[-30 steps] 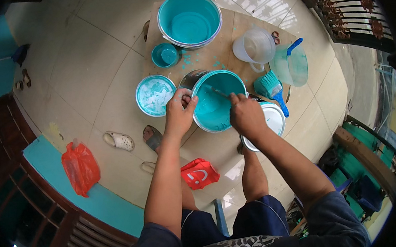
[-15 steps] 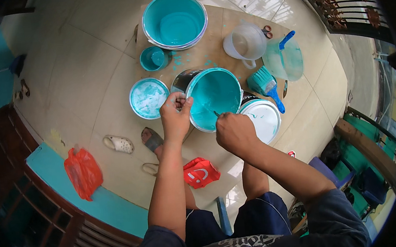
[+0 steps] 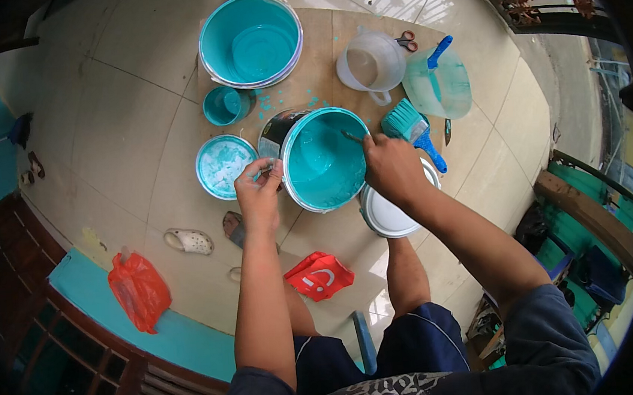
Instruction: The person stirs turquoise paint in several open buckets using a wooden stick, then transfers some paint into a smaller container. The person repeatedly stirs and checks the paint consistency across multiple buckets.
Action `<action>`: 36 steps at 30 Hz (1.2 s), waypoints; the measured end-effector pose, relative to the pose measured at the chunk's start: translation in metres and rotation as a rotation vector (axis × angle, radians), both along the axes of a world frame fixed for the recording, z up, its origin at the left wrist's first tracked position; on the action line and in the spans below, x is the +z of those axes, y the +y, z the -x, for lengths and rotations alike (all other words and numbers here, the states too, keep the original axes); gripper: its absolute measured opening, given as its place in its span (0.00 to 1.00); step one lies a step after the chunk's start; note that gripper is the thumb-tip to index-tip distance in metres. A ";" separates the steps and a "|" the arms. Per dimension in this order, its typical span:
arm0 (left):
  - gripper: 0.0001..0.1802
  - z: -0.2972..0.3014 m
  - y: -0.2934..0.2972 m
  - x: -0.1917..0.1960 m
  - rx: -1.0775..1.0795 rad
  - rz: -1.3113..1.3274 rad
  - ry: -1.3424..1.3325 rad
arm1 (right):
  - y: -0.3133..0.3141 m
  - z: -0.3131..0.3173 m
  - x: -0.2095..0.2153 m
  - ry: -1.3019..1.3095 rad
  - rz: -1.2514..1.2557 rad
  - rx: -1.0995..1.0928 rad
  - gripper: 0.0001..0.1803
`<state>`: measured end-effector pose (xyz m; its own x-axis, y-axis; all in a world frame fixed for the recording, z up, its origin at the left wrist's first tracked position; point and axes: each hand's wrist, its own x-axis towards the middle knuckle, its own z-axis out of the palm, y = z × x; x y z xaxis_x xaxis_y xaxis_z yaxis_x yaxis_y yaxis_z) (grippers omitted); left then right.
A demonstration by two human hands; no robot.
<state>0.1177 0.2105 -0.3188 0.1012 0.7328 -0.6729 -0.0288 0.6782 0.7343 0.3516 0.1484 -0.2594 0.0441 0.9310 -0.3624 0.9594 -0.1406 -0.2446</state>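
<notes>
The tilted paint can [image 3: 324, 159], full of turquoise paint, sits just above the centre of the frame on a sheet of brown cardboard [image 3: 319, 54] laid over the pale tiled floor [image 3: 120, 102]. The left hand [image 3: 259, 191] grips the can's rim on its left side, fingers curled closed over the edge. The right hand [image 3: 393, 168] is at the can's right rim, fingers closed around a thin stick [image 3: 353, 137] whose tip reaches into the paint. To the left of the can, touching the left hand's side, lies a round lid [image 3: 223, 166] smeared with turquoise. Below the right hand lies a white lid [image 3: 390, 217], partly hidden by the wrist. At the upper centre of the frame stands a large bucket [image 3: 250, 41] with turquoise paint inside, and just below its left side a small turquoise cup [image 3: 224, 105]. To the upper right stands a clear plastic jug [image 3: 371, 63], with red-handled scissors [image 3: 406, 39] just beside it. Right of the jug lies a translucent green scoop [image 3: 438, 85] with a blue handle, and beneath it a turquoise-bristled brush [image 3: 412, 125] with a blue handle. In the lower left lies an orange plastic bag [image 3: 138, 288]; a red packet [image 3: 319, 275] rests near the person's knees, and a pale sandal [image 3: 190, 241] lies left of the left forearm.
</notes>
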 end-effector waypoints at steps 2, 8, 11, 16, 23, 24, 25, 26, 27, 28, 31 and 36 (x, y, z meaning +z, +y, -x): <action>0.24 0.009 0.002 -0.006 -0.074 0.071 0.030 | -0.013 0.007 0.004 -0.008 0.058 0.029 0.07; 0.57 0.028 -0.005 -0.047 -0.240 0.004 0.092 | -0.040 0.035 0.016 0.135 0.167 0.050 0.08; 0.81 0.036 -0.003 -0.071 -0.313 -0.072 0.023 | -0.045 0.042 0.018 0.182 0.169 0.067 0.10; 0.86 0.046 0.020 -0.085 -0.535 -0.168 -0.064 | -0.048 0.038 0.013 0.153 0.209 0.052 0.11; 0.82 0.035 0.033 -0.062 -0.647 -0.110 -0.050 | -0.050 0.031 0.008 0.184 0.167 0.062 0.10; 0.76 0.032 0.032 -0.059 -0.593 -0.102 -0.062 | -0.050 0.031 0.008 0.177 0.167 0.056 0.10; 0.69 0.029 0.030 -0.056 -0.534 -0.087 -0.076 | -0.049 0.030 0.007 0.171 0.167 0.052 0.10; 0.63 0.025 0.028 -0.052 -0.474 -0.071 -0.088 | -0.048 0.030 0.007 0.159 0.161 0.035 0.10; 0.57 0.020 0.025 -0.047 -0.357 -0.013 -0.117 | -0.047 0.029 0.006 0.147 0.154 0.018 0.11; 0.51 0.014 0.021 -0.042 -0.239 0.044 -0.144 | -0.046 0.029 0.006 0.123 0.168 -0.001 0.11; 0.41 0.008 0.014 -0.013 -0.149 0.147 -0.040 | -0.043 0.031 0.007 0.125 0.162 -0.008 0.11; 0.39 0.013 -0.001 0.025 -0.189 0.179 0.120 | -0.036 0.035 0.011 0.152 0.142 -0.033 0.09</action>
